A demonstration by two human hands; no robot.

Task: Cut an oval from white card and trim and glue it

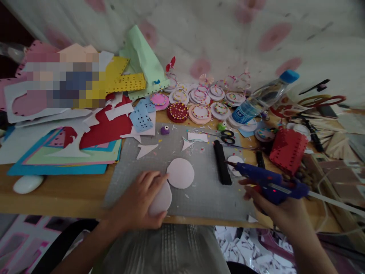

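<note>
My left hand (144, 198) is closed around a white paper piece with a rounded edge (161, 201), thumb below it and fingers over its top. Its left part is hidden under the hand. A white paper circle (180, 173) lies flat on the grey cutting mat (199, 203), just beyond my left fingertips. My right hand (273, 207) grips a blue glue gun (265, 178) with a lit red light and a white glue stick in its rear. The gun's nozzle points left, above another white paper circle (236, 164). A black bar-shaped object (221, 163) lies left of the nozzle.
Small hats with beaded bands (199, 113) crowd the back, beside a tilted water bottle (256, 99). Scissors (226, 137) and paper scraps (146, 150) lie on the mat. Coloured paper (71, 167) is piled left. A red dotted piece (288, 148) and wooden sticks (339, 140) are right.
</note>
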